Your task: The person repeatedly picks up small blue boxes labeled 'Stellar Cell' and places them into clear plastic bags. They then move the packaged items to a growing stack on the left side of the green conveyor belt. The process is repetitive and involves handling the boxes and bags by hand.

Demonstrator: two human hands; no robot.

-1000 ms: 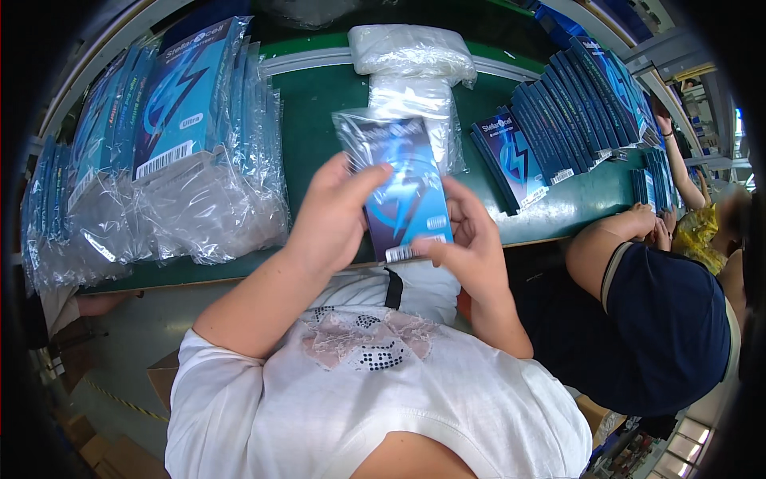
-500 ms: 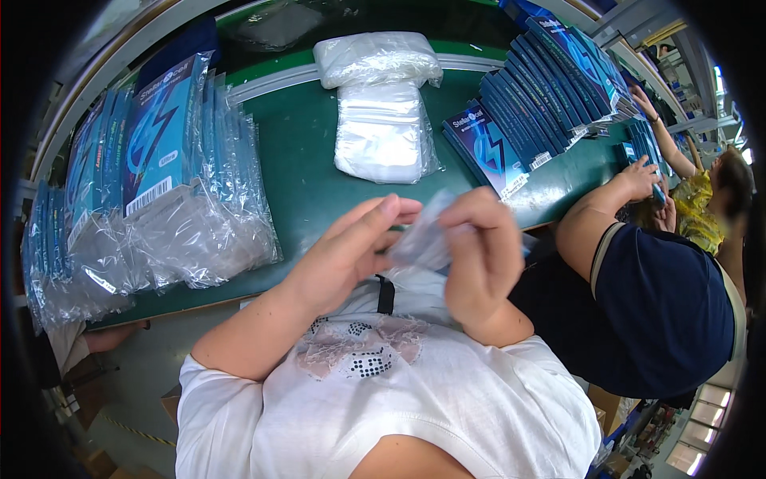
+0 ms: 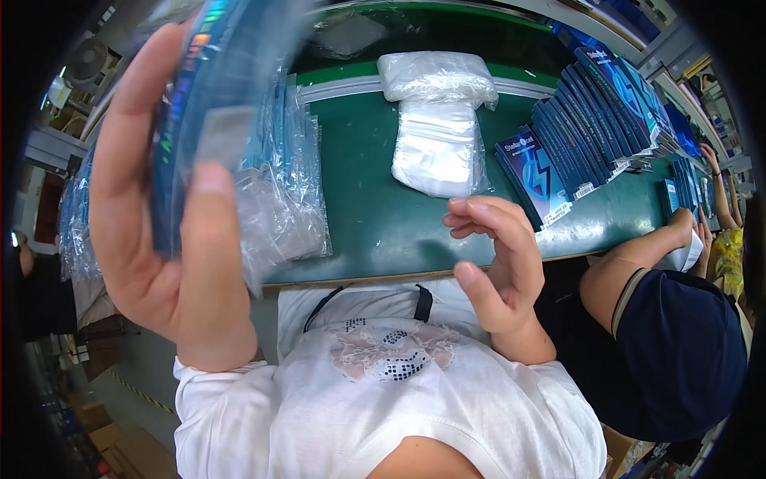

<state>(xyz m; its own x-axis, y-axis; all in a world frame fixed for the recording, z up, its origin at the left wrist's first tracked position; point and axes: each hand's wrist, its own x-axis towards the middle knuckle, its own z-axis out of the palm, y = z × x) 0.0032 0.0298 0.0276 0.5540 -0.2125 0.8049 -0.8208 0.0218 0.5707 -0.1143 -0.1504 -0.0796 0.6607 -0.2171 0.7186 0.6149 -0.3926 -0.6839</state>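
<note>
Raised close to the camera at the left, my left hand [image 3: 140, 275] grips a thin blue box [image 3: 179, 136] in a clear plastic bag, its fingers on one side and its thumb on the other. The box stands upright, smeared by motion, and hides part of a row of bagged blue boxes [image 3: 299, 160] behind it. My right hand [image 3: 511, 279] holds nothing; its fingers are curved and apart from the thumb, above the table's near edge. Beyond it lies a stack of clear plastic bags [image 3: 435, 152]. Unbagged blue boxes [image 3: 586, 120] lean in a row at the right.
The green table [image 3: 359, 239] runs across in front of me, with a metal rail along its back. A co-worker in dark clothing [image 3: 678, 351] sits close at my right, and a person in yellow [image 3: 728, 255] is farther off. Cardboard cartons [image 3: 132, 451] stand on the floor at lower left.
My hands have parted from a blurred clear plastic item between them. The left hand has risen to the left and now holds a bagged box; the right hand has opened. The view has shifted left.
</note>
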